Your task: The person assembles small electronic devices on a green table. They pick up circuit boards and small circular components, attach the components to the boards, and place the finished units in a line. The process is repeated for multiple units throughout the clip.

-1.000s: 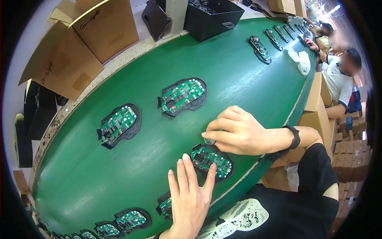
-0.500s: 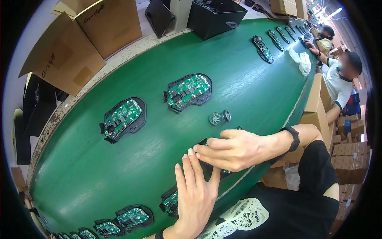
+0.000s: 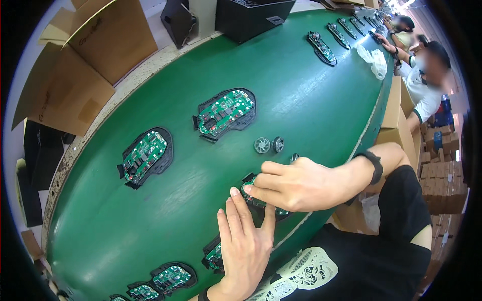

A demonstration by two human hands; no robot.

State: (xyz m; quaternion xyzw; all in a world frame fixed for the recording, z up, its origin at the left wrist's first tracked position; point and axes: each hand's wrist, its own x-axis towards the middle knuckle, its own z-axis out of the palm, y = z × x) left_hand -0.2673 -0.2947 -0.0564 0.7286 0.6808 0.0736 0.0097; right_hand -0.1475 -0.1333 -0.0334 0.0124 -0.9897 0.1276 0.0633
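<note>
Under my hands lies a black computer mouse base with a green circuit board [image 3: 248, 189], largely covered by them. My left hand [image 3: 246, 246] reaches up to it with fingers stretched out, fingertips by its left end and thumb by its near side. From the right, my right hand [image 3: 301, 185] bends over the board with fingers curled together and their tips down on it. Whatever those fingers hold is hidden. Just beyond are two small spoked scroll wheels, one lighter [image 3: 261, 145] and one darker [image 3: 278, 144]. A small dark round part [image 3: 294, 157] peeks out behind my right hand.
More mouse bases with boards lie on the green work surface [image 3: 196, 200]: a left one [image 3: 146, 156], a middle one [image 3: 226, 113], and several near and far. A white plastic bag [image 3: 372, 62], black bin [image 3: 253, 20] and cardboard boxes [image 3: 396, 120] line the edges. A co-worker [image 3: 427, 80] sits right.
The view has shifted slightly. My right fingers have shifted a little on the board, baring more of its left end. My left hand stays nearly in place.
</note>
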